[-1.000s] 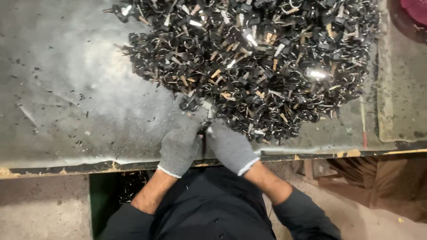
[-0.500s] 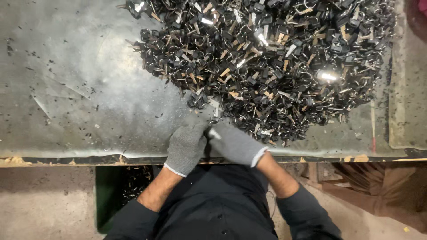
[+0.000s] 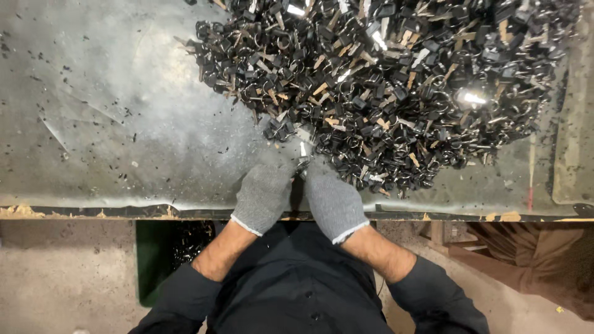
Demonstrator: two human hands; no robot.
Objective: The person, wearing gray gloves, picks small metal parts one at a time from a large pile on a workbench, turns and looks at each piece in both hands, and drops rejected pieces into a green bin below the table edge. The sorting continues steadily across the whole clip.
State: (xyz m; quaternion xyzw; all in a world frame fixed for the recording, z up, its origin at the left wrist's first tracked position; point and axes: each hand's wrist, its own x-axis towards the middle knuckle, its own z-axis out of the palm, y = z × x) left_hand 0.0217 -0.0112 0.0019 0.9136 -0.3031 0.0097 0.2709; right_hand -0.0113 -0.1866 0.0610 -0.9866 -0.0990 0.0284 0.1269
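A worn grey metal bench (image 3: 124,124) with a ragged front edge (bits of wood show along it) carries a big heap (image 3: 383,80) of small dark metal clips and rings, mixed with tan bits, over its right half, while black specks (image 3: 124,117) dot the left.

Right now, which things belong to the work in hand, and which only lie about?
In the work:
- left hand and right hand, gloved, pinching a small metal piece
- heap of small dark metal parts

Lying about:
- worn metal tabletop with dark specks
- green bin under the table
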